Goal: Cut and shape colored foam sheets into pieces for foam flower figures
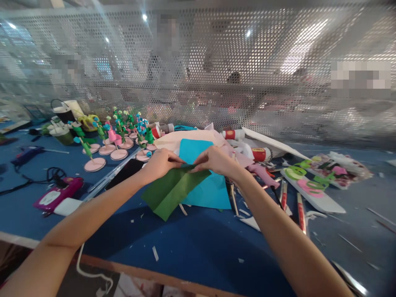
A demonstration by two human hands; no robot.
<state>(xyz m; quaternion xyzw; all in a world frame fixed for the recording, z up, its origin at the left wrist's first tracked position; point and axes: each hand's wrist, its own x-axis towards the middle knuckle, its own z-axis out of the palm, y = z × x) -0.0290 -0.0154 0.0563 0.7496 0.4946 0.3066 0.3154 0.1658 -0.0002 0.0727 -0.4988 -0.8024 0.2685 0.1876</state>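
A creased sheet of dark green paper (173,192) hangs between my two hands at the middle of the table. My left hand (161,164) pinches its upper edge from the left. Close beside it, my right hand (212,161) pinches the same edge, fingertips almost meeting the left ones. Behind and partly under the green paper lies a bright blue sheet (213,192), its upper part rising between my hands. A larger pale pink sheet (167,140) shows farther back. The fingertips partly cover the green paper's top edge.
Small paper flowers on round pink bases (119,154) crowd the left. A magenta power bank (60,193), a glue gun (27,156) and a black phone (123,175) lie nearer. Box cutters (301,212) and a white board with paper strips (321,200) are right. A perforated metal panel (198,62) stands behind.
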